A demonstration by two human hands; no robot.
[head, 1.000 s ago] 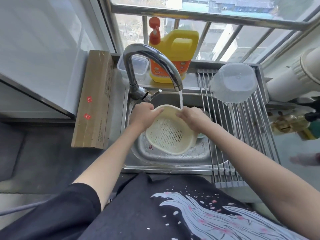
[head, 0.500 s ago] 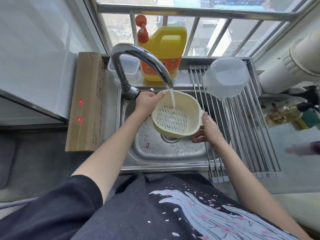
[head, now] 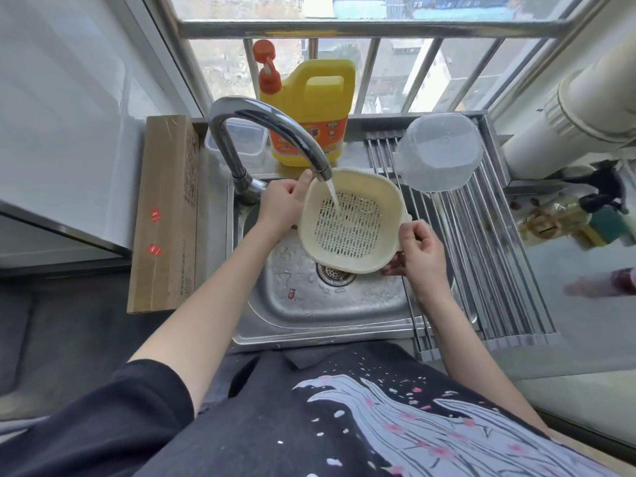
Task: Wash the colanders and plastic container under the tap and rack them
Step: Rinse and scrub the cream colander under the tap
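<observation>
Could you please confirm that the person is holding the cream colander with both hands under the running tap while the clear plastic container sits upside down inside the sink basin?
Not quite. The head view shows the clear plastic container upside down on the drying rack to the right of the sink basin, not inside it. The rest holds: the left hand and right hand hold the cream colander under the running tap.

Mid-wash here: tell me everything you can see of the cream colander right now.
The cream colander is a rounded-square bowl of what looks like plastic, its flat bottom cut with rows of short slots. It is held open side up, tilted slightly, above the sink and its drain. The left hand grips its far-left rim, the right hand its near-right rim by a small lug. Water from the tap falls onto the slotted bottom.
</observation>
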